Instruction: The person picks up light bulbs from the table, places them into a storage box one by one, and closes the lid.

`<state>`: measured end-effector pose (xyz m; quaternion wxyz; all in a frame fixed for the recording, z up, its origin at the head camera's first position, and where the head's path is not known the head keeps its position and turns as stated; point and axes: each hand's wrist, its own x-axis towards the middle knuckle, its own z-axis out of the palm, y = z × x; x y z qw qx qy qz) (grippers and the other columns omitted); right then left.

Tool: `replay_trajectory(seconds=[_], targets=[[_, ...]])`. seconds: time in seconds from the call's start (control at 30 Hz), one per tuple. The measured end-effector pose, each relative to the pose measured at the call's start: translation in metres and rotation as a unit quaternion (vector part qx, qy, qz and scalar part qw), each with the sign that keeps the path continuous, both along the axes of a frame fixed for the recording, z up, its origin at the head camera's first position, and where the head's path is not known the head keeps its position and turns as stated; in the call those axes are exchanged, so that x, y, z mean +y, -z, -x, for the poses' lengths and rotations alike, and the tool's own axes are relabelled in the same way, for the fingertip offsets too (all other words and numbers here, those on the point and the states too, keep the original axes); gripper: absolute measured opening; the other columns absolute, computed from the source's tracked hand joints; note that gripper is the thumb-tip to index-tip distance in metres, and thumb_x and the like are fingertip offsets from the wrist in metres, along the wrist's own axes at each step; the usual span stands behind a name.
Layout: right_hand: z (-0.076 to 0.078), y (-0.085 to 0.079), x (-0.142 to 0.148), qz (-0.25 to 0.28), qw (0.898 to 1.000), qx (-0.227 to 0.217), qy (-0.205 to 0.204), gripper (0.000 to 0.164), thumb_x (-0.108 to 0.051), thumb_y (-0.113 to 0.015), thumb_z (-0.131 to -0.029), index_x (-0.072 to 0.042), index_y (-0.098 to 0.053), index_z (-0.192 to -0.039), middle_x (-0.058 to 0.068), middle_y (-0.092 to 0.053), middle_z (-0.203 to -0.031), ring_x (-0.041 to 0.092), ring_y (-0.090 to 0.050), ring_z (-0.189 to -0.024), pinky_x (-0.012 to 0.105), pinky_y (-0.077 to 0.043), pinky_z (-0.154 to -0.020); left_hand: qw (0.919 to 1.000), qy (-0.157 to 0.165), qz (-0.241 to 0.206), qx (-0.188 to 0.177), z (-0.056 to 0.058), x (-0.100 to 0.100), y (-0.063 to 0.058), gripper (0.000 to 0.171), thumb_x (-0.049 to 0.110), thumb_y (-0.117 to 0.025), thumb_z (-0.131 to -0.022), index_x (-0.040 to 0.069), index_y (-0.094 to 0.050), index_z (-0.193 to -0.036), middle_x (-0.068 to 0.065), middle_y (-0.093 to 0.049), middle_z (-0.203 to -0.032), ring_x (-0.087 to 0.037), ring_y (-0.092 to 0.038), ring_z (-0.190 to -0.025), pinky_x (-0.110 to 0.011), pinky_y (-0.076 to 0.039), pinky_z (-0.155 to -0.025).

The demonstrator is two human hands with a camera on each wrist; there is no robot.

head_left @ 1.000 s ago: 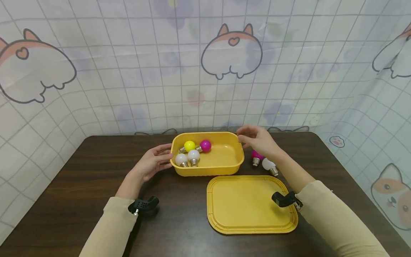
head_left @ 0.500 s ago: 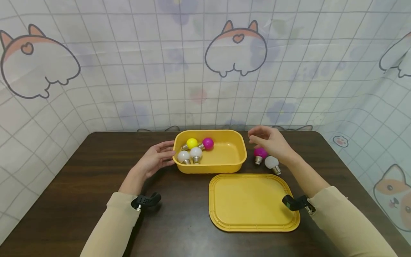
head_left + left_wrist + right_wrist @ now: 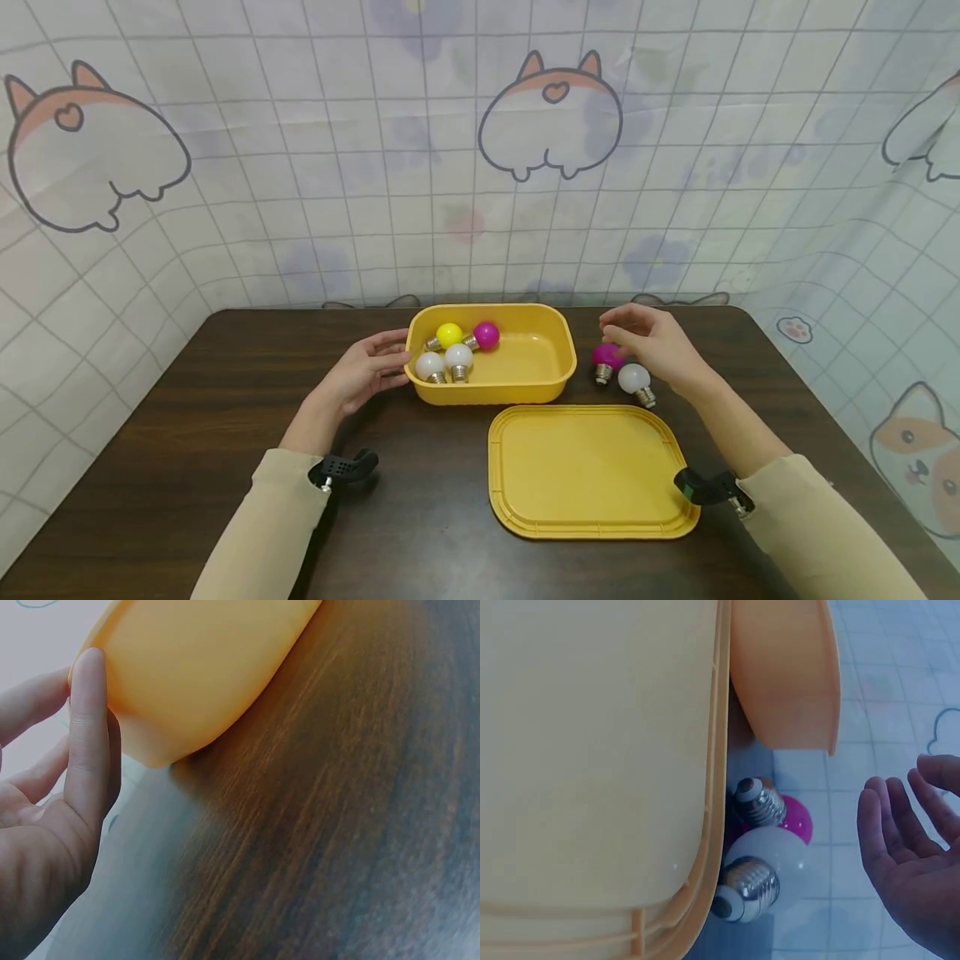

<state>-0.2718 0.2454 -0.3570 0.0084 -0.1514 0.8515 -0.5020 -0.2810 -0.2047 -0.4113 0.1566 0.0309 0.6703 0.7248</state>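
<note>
A yellow plastic box [image 3: 491, 393] stands at the back middle of the table. Inside, toward its left end, lie a yellow bulb [image 3: 450, 335], a magenta bulb [image 3: 487, 335] and two white bulbs. My left hand [image 3: 362, 372] touches the box's left end with extended fingers, thumb against the outer wall in the left wrist view. My right hand [image 3: 654, 343] is raised with relaxed fingers and holds nothing. It hovers by another magenta bulb [image 3: 606, 358], overlapping it in the head view. A white bulb [image 3: 634, 380] lies beside that one on the table, metal base toward the front.
A flat yellow lid [image 3: 592, 471] lies on the dark wooden table [image 3: 420, 517] in front of the box, at right. Behind the table hangs a white gridded cloth [image 3: 360, 167] with corgi drawings, which also runs along both sides.
My right hand has left the box's right rim and moved right, over the magenta bulb on the table. My left hand stays at the box's left end.
</note>
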Motion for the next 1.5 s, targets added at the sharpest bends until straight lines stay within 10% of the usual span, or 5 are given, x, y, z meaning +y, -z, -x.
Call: replay_trajectory(seconds=[1.03,1.3,1.5], targets=[[-0.011,0.022,0.046,-0.022,0.998,-0.011,0.055,0.038,-0.025,-0.062,-0.105,0.004,-0.06,-0.129,0.023,-0.06,-0.13,0.036,-0.061,-0.111,0.04,-0.06,-0.086,1.0,0.0,-0.001,-0.005,-0.002,0.0,-0.004,0.059,0.007,-0.061,-0.104,0.006,-0.036,-0.157,-0.023,-0.046,-0.147,-0.018,-0.066,-0.102,-0.031,-0.059,-0.089],[-0.016,0.028,0.052,-0.032,0.997,-0.042,0.051,0.049,-0.029,-0.067,-0.102,0.007,-0.057,-0.135,0.023,-0.06,-0.132,0.015,-0.062,-0.105,0.038,-0.06,-0.086,0.9999,0.005,-0.008,-0.008,-0.002,0.001,-0.002,0.059,0.006,-0.061,-0.104,0.005,-0.035,-0.157,-0.024,-0.045,-0.148,-0.018,-0.067,-0.102,-0.03,-0.059,-0.088],[-0.016,0.033,0.053,-0.047,0.996,-0.061,0.04,0.057,-0.032,-0.068,-0.101,0.006,-0.052,-0.14,0.025,-0.056,-0.138,0.029,-0.059,-0.115,0.04,-0.059,-0.088,0.9998,0.019,-0.006,0.005,-0.004,0.0,-0.004,0.061,0.007,-0.06,-0.105,0.003,-0.031,-0.159,-0.024,-0.044,-0.149,-0.017,-0.066,-0.106,-0.029,-0.058,-0.089]])
